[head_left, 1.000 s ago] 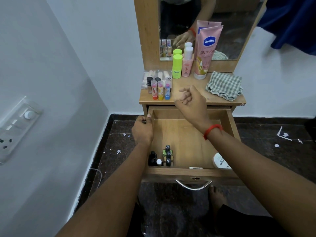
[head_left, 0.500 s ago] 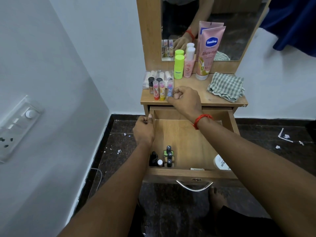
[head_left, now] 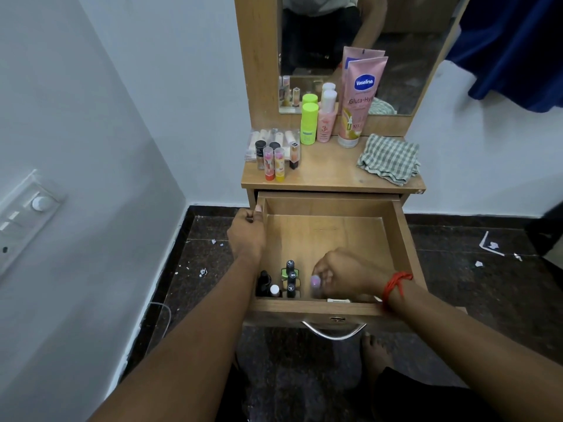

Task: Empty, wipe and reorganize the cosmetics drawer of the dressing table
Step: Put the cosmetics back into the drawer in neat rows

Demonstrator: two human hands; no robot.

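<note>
The drawer (head_left: 329,236) stands pulled well out of the dressing table, a pale wooden box with a curved metal handle (head_left: 333,332) on its front and mostly bare floor inside. At its near edge the right hand (head_left: 347,277), a red thread (head_left: 396,284) round the wrist, curls its fingers around a small tube (head_left: 315,281) with a lilac end; the tube is blurred, so its label is unreadable. Just left of it, in the front-left corner, a cluster of small dark-capped bottles (head_left: 291,278) stands upright. Farther back the left hand (head_left: 246,236) grips the drawer's left wall, thumb on the top edge and fingers wrapped outside. On the tabletop (head_left: 329,175) beyond stand lip balm sticks (head_left: 274,166), a green bottle (head_left: 309,123), a pink bottle (head_left: 326,117) and a Vaseline tube (head_left: 361,99), with a checked cloth (head_left: 388,158) at the right.
</note>
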